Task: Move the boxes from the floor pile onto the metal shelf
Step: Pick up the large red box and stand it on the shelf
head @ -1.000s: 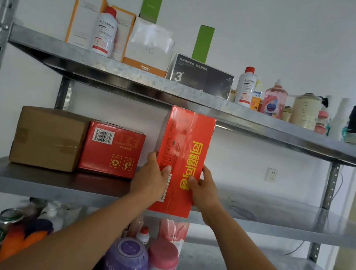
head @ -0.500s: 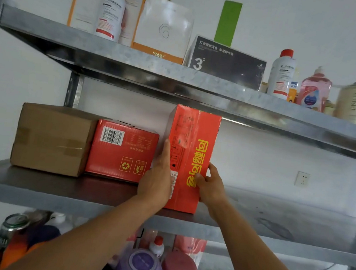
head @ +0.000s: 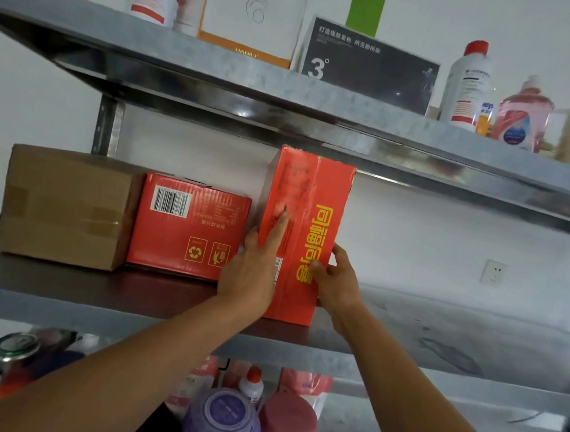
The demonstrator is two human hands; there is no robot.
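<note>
- Placement step, by the look of it: tall red box point(head: 304, 235) on end on the middle shelf point(head: 440, 340), base down on the metal near the front lip, long axis vertical, top close under the upper shelf point(head: 323, 113); contact up there impossible to tell.
- Left grip point(head: 252, 272): flat and unclenched, fingers point(head: 276, 229) straight up along the box's left-hand face, pressing rather than clasping.
- Right grip point(head: 338, 282): clasping the same box low down, thumb on the yellow-lettered face, remaining fingers curled round the right edge.
- Deciding relation: small red box point(head: 190, 226) just left of the tall one and set further back on the shelf, with the left grip wedged in the gap between the two. Brown carton point(head: 68, 207) further left, up against the small red box.
- Likely line of travel, as a judgement: straight away from both grips toward the wall, then left toward the neighbour. Bare shelf off to the right.
- Better-placed side: right grip, on the free flank and good for a leftward push. Left grip in the way of closing the gap, so due out first.
- Handling guess: tall, narrow and held low, so prone to tipping if shoved from near the base. Little headroom for a lift, so better slid.
- Floor pile out of view; number of boxes left unknown.
</note>
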